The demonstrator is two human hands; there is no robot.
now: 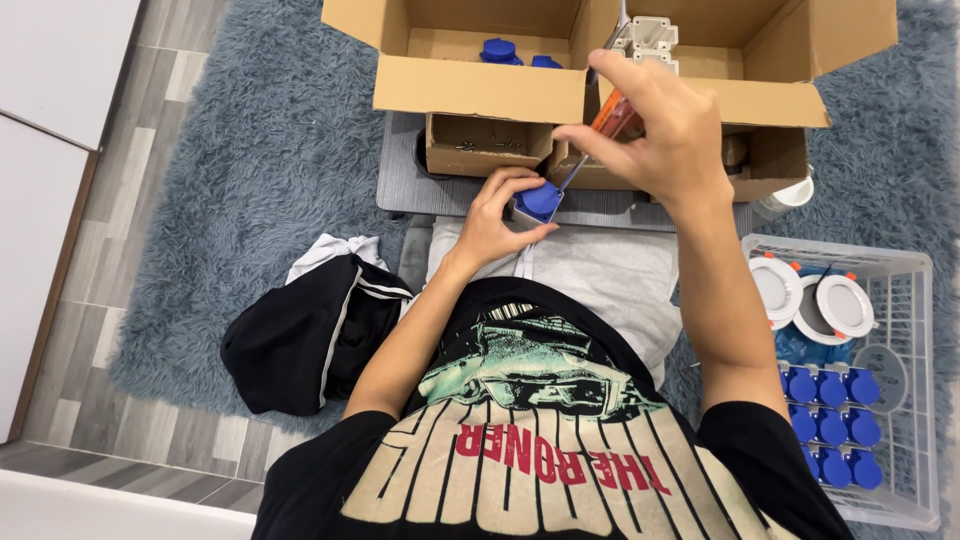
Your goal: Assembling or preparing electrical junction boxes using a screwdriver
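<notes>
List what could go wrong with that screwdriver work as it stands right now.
The screwdriver tip meets the small blue-capped part pinched in the left hand; a slip could jab those fingers. The part is held in the air above the lap, not braced, so it may twist or drop onto the rug.

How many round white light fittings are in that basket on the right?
2: the round white light fittings sit side by side at the far end of the white basket; more may be hidden beneath.

Counting outward from the white basket (905, 400): inside it lie nine blue-capped sockets (832, 428) in three rows and two round white downlights (812, 300). Beyond it stand two small open cartons (487, 143) and one large cardboard box (480, 90) holding two more blue caps (515, 52).
</notes>
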